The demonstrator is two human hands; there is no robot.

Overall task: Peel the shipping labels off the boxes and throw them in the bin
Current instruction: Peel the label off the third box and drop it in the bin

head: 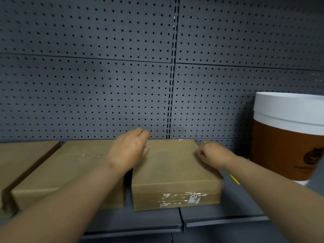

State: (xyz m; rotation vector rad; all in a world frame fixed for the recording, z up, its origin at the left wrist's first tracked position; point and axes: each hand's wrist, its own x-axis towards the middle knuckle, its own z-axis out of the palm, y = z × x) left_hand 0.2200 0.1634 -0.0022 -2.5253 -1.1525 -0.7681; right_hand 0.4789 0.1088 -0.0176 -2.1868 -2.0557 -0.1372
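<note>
Three flat brown cardboard boxes lie side by side on a dark shelf. The right box (175, 169) shows torn white label scraps under clear tape (182, 199) on its front face. My left hand (130, 149) rests on the far left corner of that box, fingers curled around its back edge. My right hand (212, 155) is curled on the box's far right corner. The middle box (70, 169) has a scuffed top with no label in sight. The left box (19, 155) is cut off by the frame edge. No bin for rubbish is clearly identifiable.
A large round white and brown container (287, 137) stands on the shelf to the right of the boxes. A grey pegboard wall (122, 76) backs the shelf. A yellow scrap (234, 178) lies beside the right box. The shelf front lip (219, 221) runs below.
</note>
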